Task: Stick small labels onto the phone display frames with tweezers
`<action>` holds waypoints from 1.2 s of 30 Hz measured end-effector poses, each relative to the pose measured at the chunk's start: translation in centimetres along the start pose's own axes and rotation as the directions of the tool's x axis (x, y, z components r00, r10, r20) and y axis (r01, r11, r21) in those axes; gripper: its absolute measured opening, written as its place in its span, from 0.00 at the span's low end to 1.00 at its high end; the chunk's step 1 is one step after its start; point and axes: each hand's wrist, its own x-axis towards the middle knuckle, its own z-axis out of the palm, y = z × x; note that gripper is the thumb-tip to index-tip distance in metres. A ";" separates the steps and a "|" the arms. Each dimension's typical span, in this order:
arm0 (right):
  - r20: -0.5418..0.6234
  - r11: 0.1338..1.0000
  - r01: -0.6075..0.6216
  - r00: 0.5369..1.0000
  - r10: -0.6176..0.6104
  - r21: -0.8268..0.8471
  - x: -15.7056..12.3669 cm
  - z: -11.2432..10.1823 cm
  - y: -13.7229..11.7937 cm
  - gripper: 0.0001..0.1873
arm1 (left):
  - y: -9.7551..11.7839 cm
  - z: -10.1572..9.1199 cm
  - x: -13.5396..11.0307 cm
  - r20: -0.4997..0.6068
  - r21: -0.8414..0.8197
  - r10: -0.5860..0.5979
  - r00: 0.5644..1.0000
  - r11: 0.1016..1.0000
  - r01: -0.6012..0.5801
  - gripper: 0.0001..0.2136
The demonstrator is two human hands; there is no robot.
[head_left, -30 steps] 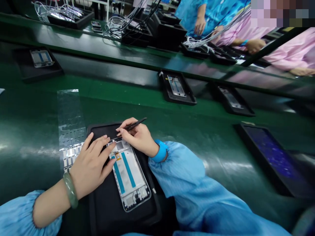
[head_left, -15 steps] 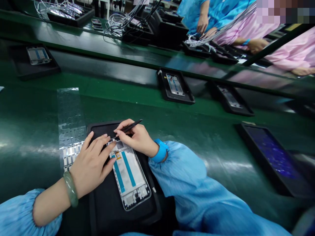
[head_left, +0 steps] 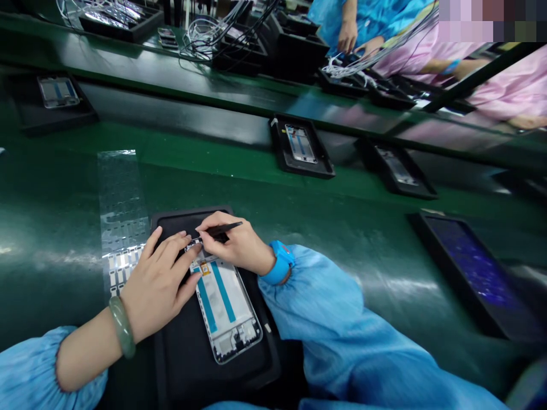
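A phone frame (head_left: 228, 310) with two blue strips and a small orange flex piece lies face up on a black tray (head_left: 183, 364). My left hand (head_left: 160, 285) rests over its upper left edge, fingers stretched and spread, the fingertips touching the frame's top corner. Black tweezers (head_left: 228, 227) are pinched in my right hand (head_left: 237, 242) above the frame's top end. Their tips are hidden behind my fingers. Beside my left hand lies a clear plastic sheet (head_left: 122, 199) with rows of small silvery stickers on its lower part.
Further trays with phone frames stand along the bench: one tray (head_left: 327, 167) ahead, another (head_left: 427, 191) to its right, one (head_left: 25, 114) far left. A black tray with a purple-blue sheet (head_left: 474, 267) lies right. Co-workers' hands (head_left: 348, 35) and cables (head_left: 205, 37) are across the bench.
My right hand has turned slightly, and the tweezers' back end has dipped lower. My left hand and the phone frame stay nearly where they were. The view has shifted a little.
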 end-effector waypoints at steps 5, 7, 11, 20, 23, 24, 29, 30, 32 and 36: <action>0.142 0.987 0.112 0.985 -0.096 -0.115 0.5 -0.1 -0.7 0.05 | 0.0 0.0 0.1 -0.001 0.012 -0.003 1.000 1.000 0.003 0.15; 0.136 0.991 0.090 0.988 -0.076 -0.096 0.6 -0.2 -0.5 0.04 | 0.0 0.1 0.1 0.003 0.018 -0.001 1.000 1.000 0.001 0.15; 0.011 0.972 -0.173 0.985 0.173 0.158 0.3 -0.3 0.7 0.03 | 0.1 0.2 0.1 0.005 0.005 -0.007 1.000 1.000 0.007 0.16; 0.036 0.958 -0.191 0.981 0.188 0.215 0.1 -0.1 1.0 0.05 | 0.1 0.1 0.1 -0.003 0.001 -0.012 1.000 1.000 0.012 0.15; -0.045 0.943 -0.201 0.974 0.220 0.264 0.1 -0.2 1.4 0.06 | 0.1 0.0 0.1 -0.002 0.007 -0.007 1.000 1.000 0.007 0.15; -0.100 0.948 -0.197 0.968 0.228 0.251 0.2 -0.5 1.5 0.06 | 0.0 0.0 0.1 -0.001 0.006 -0.007 1.000 1.000 0.007 0.15; -0.191 0.950 -0.174 0.974 0.126 -0.261 0.9 -3.5 1.4 0.07 | -0.1 0.1 0.0 0.024 -0.006 0.001 1.000 1.000 -0.001 0.15; -0.123 0.920 -0.179 0.982 0.144 -0.349 0.9 -4.0 1.5 0.08 | -0.1 0.1 0.0 0.027 -0.008 0.003 1.000 1.000 -0.003 0.15; 0.031 0.879 -0.200 0.971 0.236 -0.434 0.8 -4.5 2.0 0.10 | -0.2 0.1 -0.1 0.025 -0.010 0.001 1.000 1.000 -0.001 0.15; 0.192 0.895 -0.264 0.917 0.348 -0.361 0.1 -4.3 4.2 0.18 | -0.2 0.2 -0.1 0.025 -0.010 -0.003 1.000 1.000 0.003 0.15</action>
